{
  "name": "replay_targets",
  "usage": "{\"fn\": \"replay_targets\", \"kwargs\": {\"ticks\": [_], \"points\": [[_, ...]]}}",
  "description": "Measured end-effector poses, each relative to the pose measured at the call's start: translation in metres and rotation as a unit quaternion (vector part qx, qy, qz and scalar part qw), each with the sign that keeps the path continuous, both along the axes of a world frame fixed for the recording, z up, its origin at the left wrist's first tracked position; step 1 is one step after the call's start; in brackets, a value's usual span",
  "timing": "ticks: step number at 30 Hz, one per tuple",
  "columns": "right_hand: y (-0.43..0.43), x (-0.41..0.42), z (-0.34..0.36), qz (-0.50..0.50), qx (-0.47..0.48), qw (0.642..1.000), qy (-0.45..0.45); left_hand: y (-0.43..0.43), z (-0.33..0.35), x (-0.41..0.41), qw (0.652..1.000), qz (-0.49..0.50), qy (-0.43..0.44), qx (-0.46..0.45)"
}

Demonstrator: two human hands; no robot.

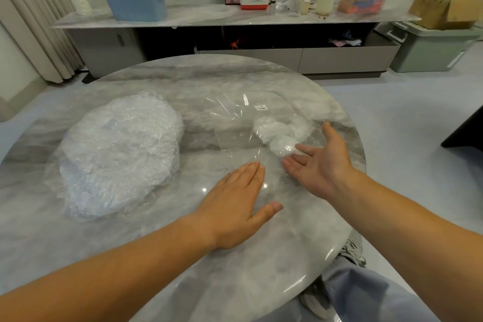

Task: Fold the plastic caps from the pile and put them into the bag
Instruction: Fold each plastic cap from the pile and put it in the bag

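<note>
Here, the round marble table (183,256) is read as a clock face, with the person seated at 6 o'clock.

1. Pile of plastic caps (117,154): located at 9 to 10 o'clock. It is a broad, domed heap of thin, crinkled, translucent white film. The layers are loosely stacked, and the loose edges spread flat onto the table around its base.

2. Left hand (235,204): located just right of the table centre, palm down and flat on the surface. The four fingers are straight and held together and the thumb is spread to the side. It grips nothing. The fingertips lie at the near edge of the bag; it cannot be told whether they press on the film.

3. Bag (235,136): located at 1 to 2 o'clock and lying flat. It is clear and glossy, with creases that catch the light, and bears a small white label (261,107) near its far end. Inside are the folded caps (277,136), which form compact white bundles clustered together.

4. Right hand (321,162): located at 3 o'clock, near the table edge. The palm is turned up and leftward, with the fingers extended and slightly apart. It holds nothing. The fingertips touch the nearest bundle of folded caps.
</note>
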State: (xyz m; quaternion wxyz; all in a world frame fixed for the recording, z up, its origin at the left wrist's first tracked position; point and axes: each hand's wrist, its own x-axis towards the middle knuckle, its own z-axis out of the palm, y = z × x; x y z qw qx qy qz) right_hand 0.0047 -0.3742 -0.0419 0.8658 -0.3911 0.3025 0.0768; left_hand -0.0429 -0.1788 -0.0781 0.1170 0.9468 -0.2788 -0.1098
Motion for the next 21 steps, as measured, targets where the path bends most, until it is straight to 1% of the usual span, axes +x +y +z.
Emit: {"fn": "replay_targets", "kwargs": {"ticks": [3, 5, 10, 14, 17, 21], "points": [[0.009, 0.004, 0.0, -0.061, -0.029, 0.998, 0.002, 0.002, -0.001, 0.0, 1.0, -0.005, 0.009, 0.004], [0.012, 0.006, -0.001, -0.081, -0.042, 0.996, 0.003, 0.003, -0.001, 0.0, 1.0, -0.007, 0.01, 0.007], [0.006, 0.007, -0.007, -0.044, -0.001, 0.999, 0.013, 0.006, 0.0, 0.002, 1.0, -0.006, 0.011, 0.003], [0.003, 0.001, -0.005, -0.051, 0.004, 0.999, 0.003, 0.009, 0.001, 0.003, 1.0, -0.006, 0.017, 0.004], [-0.001, -0.008, 0.001, -0.049, -0.037, 0.998, 0.002, 0.011, -0.001, 0.004, 1.0, -0.005, 0.02, 0.005], [-0.007, -0.032, 0.009, -0.006, -0.148, 0.989, 0.004, 0.013, -0.002, 0.003, 1.0, -0.009, 0.026, -0.001]]}}
